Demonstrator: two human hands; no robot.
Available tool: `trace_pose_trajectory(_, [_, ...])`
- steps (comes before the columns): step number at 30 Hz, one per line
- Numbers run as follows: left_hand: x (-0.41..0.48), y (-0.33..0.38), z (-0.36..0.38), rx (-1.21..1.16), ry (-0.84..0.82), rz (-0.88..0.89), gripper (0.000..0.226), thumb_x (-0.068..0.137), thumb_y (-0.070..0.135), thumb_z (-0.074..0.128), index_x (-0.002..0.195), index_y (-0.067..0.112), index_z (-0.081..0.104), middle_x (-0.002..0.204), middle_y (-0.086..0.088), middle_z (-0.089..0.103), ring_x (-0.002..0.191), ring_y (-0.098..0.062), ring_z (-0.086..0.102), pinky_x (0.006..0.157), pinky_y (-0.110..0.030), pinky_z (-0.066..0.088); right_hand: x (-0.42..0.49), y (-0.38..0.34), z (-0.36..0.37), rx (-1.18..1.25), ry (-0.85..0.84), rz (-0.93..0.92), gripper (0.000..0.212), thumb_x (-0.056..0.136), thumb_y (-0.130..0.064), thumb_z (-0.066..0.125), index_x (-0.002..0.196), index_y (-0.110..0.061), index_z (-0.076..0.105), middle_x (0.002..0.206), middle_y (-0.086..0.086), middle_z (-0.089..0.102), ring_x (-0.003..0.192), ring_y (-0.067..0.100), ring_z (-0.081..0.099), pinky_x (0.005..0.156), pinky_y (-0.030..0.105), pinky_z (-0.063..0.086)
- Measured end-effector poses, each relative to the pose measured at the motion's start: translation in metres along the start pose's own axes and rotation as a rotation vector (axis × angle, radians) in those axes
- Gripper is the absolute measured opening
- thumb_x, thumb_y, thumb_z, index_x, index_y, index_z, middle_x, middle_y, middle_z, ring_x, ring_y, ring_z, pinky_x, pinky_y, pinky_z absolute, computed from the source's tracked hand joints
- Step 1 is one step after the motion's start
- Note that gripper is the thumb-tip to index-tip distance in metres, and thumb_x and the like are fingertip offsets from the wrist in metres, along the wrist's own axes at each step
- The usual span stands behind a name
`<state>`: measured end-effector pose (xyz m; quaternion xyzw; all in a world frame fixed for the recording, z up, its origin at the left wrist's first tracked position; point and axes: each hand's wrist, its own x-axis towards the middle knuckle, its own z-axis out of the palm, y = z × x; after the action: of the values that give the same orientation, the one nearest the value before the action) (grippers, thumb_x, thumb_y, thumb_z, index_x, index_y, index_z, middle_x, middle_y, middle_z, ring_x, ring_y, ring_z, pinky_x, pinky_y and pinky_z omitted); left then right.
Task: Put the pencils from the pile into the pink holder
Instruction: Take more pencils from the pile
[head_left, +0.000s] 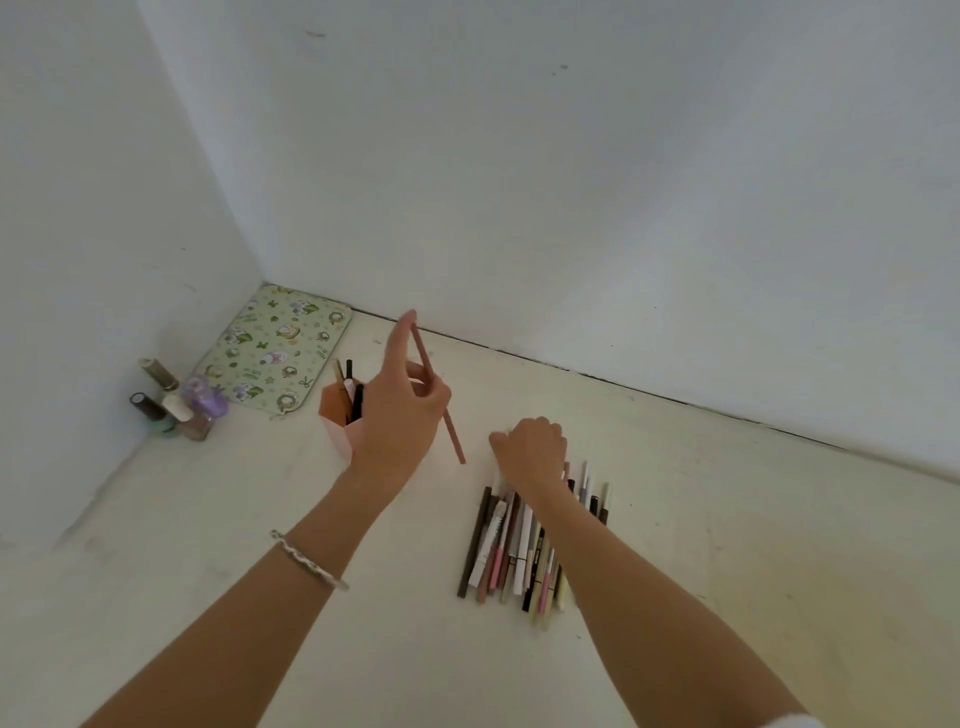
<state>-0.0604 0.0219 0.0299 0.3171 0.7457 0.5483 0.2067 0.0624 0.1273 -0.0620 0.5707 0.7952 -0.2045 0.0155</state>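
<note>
The pink holder (335, 423) stands left of centre on the pale surface, with several pencils sticking up from it. My left hand (402, 410) is raised in front of the holder, partly hiding it, and grips a long reddish-pink pencil (451, 431) that slants down to the right. The pile of pencils (511, 545) lies in a row right of centre. My right hand (532, 449) rests over the pile's far end with its fingers curled down. I cannot tell whether it grips a pencil.
A green patterned mat (275, 348) lies in the back left corner. Several small bottles (176, 402) cluster against the left wall. White walls close the back and the left. A bracelet is on my left wrist.
</note>
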Motion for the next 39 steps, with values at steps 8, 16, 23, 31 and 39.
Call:
trace_pose_trajectory(8, [0.038,0.0,-0.079,-0.042,0.467,0.191,0.063,0.087,0.011,0.059,0.139,0.039,0.036,0.087,0.01,0.062,0.07,-0.006,0.068,0.06,-0.015,0.055,0.017,-0.046,-0.091,0.95,0.355,-0.021,0.011,0.095,-0.017,0.045,0.105,-0.012,0.049,0.076,0.004,0.059,0.062,0.016,0.053,0.055,0.027,0.04])
trace_pose_trajectory(16, [0.011,-0.051,-0.074,0.489,0.316,0.295,0.041,0.092,0.013,0.062,0.133,0.017,0.056,0.117,-0.006,0.063,0.11,-0.021,0.058,0.091,-0.039,0.052,-0.021,-0.091,-0.086,1.04,0.429,-0.269,0.013,0.101,-0.015,0.044,0.111,-0.022,0.038,0.072,0.022,0.06,0.046,0.006,0.041,0.047,0.018,0.035])
trace_pose_trajectory(23, [0.015,-0.05,-0.105,0.334,0.504,0.215,0.036,0.093,0.006,0.047,0.126,0.013,0.057,0.12,0.001,0.055,0.113,-0.016,0.051,0.103,-0.023,0.038,-0.05,-0.132,-0.05,0.942,0.385,-0.536,0.015,0.102,-0.019,0.045,0.113,-0.027,0.039,0.064,0.007,0.055,0.048,0.004,0.042,0.051,0.015,0.033])
trace_pose_trajectory(31, [0.007,-0.023,-0.11,0.113,0.496,0.179,0.03,0.091,0.004,0.048,0.114,0.02,0.059,0.106,0.014,0.053,0.089,0.01,0.053,0.071,-0.011,0.047,-0.062,-0.13,-0.002,0.351,0.393,-0.773,0.021,0.099,-0.02,0.051,0.11,-0.009,0.065,0.111,0.006,0.065,0.102,0.024,0.056,0.094,0.036,0.044])
trace_pose_trajectory(39, [-0.06,-0.055,-0.026,0.866,-0.358,-0.057,0.012,0.093,0.025,0.05,0.091,0.019,0.06,0.091,0.002,0.064,0.084,-0.017,0.065,0.068,-0.024,0.05,-0.042,-0.08,-0.026,0.653,0.522,-0.428,0.034,0.091,-0.001,0.047,0.122,-0.013,0.055,0.111,-0.001,0.06,0.098,0.017,0.057,0.087,0.038,0.052])
